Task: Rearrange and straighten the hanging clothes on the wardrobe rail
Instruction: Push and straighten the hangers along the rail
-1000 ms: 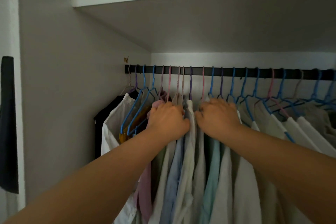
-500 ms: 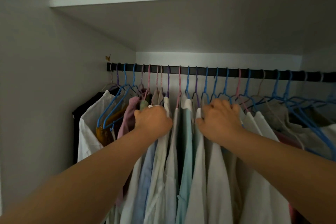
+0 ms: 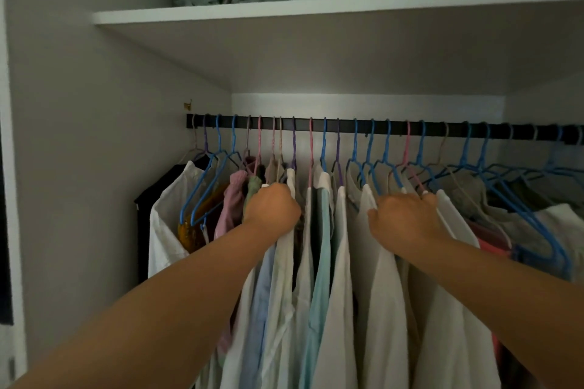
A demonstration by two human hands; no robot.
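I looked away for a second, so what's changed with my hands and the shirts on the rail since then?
The left hand and right hand have moved apart, spreading the shirts: the mint shirt and its white neighbours now hang in the gap. Both hands still grip shirt shoulders. The black rail and shelf are unchanged.

rail: we note a matt black bar [image 3: 395, 129]
hangers: smooth blue plastic hangers [image 3: 534, 218]
shirts: soft, creased white cloth shirts [image 3: 388, 309]
shelf: smooth white painted shelf board [image 3: 316, 8]
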